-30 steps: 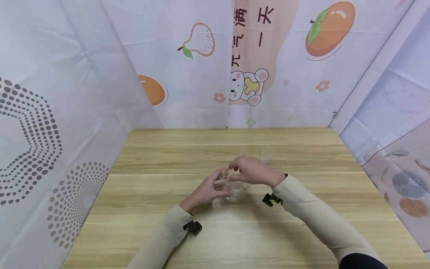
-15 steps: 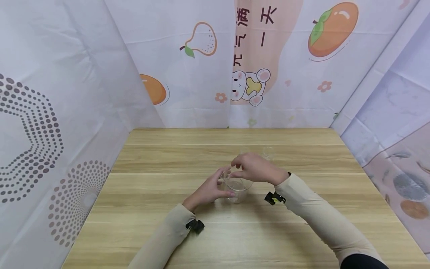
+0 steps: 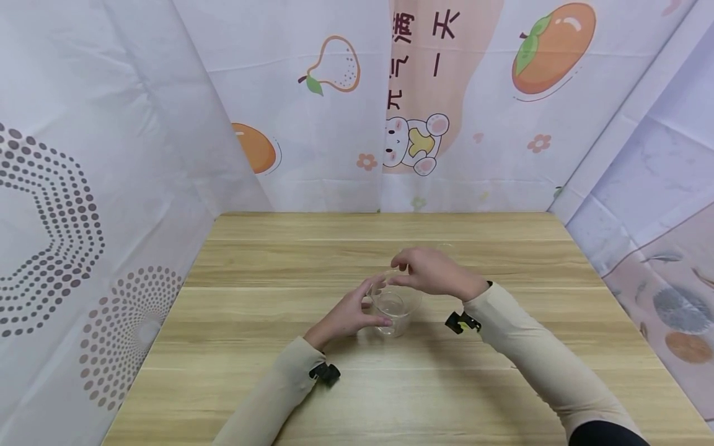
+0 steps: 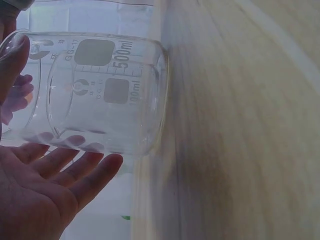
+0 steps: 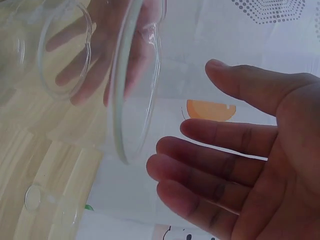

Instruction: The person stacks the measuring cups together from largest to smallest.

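- Your left grip (image 3: 351, 310) holds the large beaker (image 3: 408, 310) from 9 o'clock, thumb on one side and fingers on the other.
- That beaker, marked 500ml, stands upright near the middle of your surface (image 3: 268, 272).
- Inside it you have the small beaker (image 4: 116, 91), marked 100ml, also upright.
- Your right grip (image 3: 428, 271) is released, its fingers loosely bent, at 1 o'clock from the large beaker and just beside its rim.
- Farther out at 1 o'clock, you have another glass (image 5: 33, 198), mostly hidden behind your right grip in the head view.
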A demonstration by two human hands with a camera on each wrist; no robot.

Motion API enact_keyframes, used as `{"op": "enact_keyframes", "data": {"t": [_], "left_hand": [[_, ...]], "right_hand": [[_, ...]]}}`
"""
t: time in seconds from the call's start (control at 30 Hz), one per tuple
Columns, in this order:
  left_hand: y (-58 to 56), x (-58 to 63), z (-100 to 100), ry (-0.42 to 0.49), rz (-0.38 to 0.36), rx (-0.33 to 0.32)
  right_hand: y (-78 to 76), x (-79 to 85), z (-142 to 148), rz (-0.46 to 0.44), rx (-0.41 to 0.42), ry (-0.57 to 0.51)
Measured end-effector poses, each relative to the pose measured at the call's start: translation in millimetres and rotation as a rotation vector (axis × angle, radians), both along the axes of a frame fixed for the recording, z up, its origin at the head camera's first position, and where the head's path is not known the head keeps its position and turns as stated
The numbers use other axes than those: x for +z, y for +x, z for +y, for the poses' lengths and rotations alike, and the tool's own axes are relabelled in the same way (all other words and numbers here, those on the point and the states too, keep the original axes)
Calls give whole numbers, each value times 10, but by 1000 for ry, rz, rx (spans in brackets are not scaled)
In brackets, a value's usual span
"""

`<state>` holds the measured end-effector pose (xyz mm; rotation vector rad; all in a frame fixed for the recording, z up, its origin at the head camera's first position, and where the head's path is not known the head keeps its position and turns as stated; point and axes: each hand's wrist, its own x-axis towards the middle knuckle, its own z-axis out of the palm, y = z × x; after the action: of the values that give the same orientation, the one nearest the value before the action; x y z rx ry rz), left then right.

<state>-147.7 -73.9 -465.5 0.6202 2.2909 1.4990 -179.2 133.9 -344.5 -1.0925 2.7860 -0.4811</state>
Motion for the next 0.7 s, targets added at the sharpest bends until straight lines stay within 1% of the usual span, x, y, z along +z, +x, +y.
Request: {"op": "enact_keyframes", "data": {"t": [0.2, 0.43, 0.7], "left_hand": [[2, 30, 6, -13, -14, 5], [5, 40, 6, 3, -30, 9], [6, 17, 2, 3, -36, 10]], "right_hand": [[-30, 21, 61, 20, -16, -3], [-51, 50, 109, -10, -60, -19], [-75, 67, 157, 20, -73, -16]]}}
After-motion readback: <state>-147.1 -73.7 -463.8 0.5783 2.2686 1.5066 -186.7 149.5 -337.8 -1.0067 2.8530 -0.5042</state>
